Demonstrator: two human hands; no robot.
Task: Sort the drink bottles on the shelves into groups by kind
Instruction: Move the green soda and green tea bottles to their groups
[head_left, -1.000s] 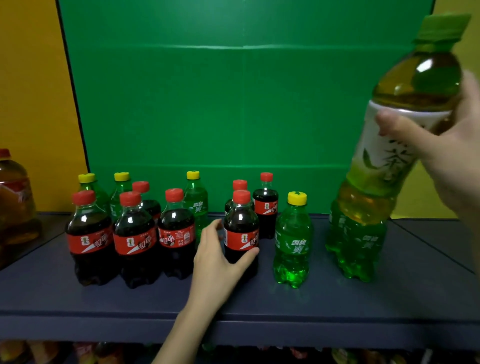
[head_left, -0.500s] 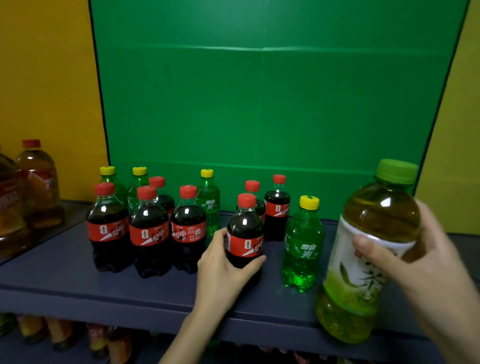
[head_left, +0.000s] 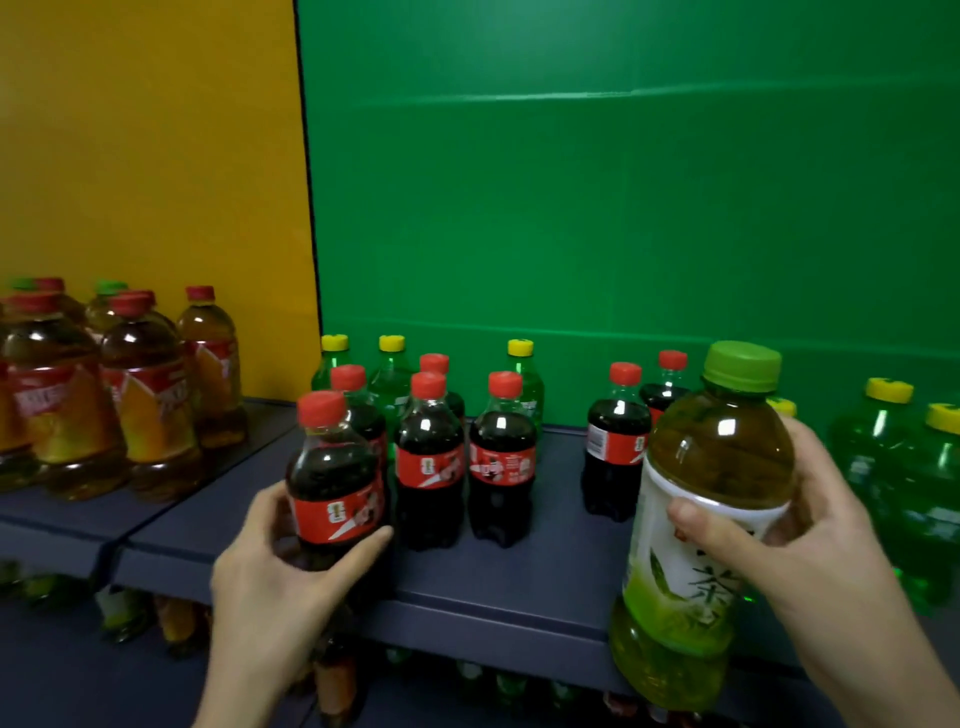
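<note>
My left hand (head_left: 280, 577) grips a small cola bottle (head_left: 332, 478) with a red cap, at the front of the dark shelf (head_left: 519, 587), just left of a cluster of several more cola bottles (head_left: 430, 462). My right hand (head_left: 810, 535) holds a large green tea bottle (head_left: 701, 509) with a green cap in front of the shelf edge. Small green soda bottles (head_left: 524, 379) with yellow caps stand behind the colas, and two further colas (head_left: 615, 447) stand apart to the right.
Large amber tea bottles (head_left: 145, 395) with red labels fill the left shelf bay before an orange back panel. Big green soda bottles (head_left: 883, 457) stand at the far right. A lower shelf holds more bottles (head_left: 176, 618). A green panel backs the middle bay.
My left hand has carried its cola bottle leftward to the front of the cola cluster. The green tea bottle came down from high on the right. The view has turned left.
</note>
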